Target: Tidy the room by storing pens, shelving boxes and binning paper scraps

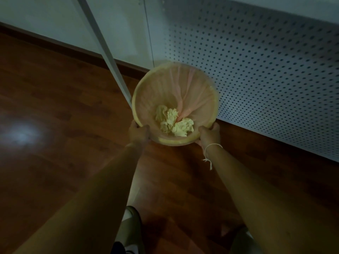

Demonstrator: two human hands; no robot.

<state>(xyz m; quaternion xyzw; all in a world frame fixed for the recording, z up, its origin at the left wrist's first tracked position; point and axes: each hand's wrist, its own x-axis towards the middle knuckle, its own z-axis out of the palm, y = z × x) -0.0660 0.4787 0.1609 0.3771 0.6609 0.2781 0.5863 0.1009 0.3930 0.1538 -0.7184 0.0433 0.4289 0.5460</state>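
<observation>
A round bin with a pale rim and a pinkish liner is tilted toward me, above the wooden floor. Several crumpled paper scraps lie at its bottom. My left hand grips the near rim on the left side. On the right side of that rim my right hand grips too, with a white string tied around its wrist. The bin's edges look blurred.
A white perforated panel stands right behind the bin. A slanted white metal leg runs down to the bin's left edge. A pale wall with a dark skirting board borders the brown wooden floor. My feet show at the bottom.
</observation>
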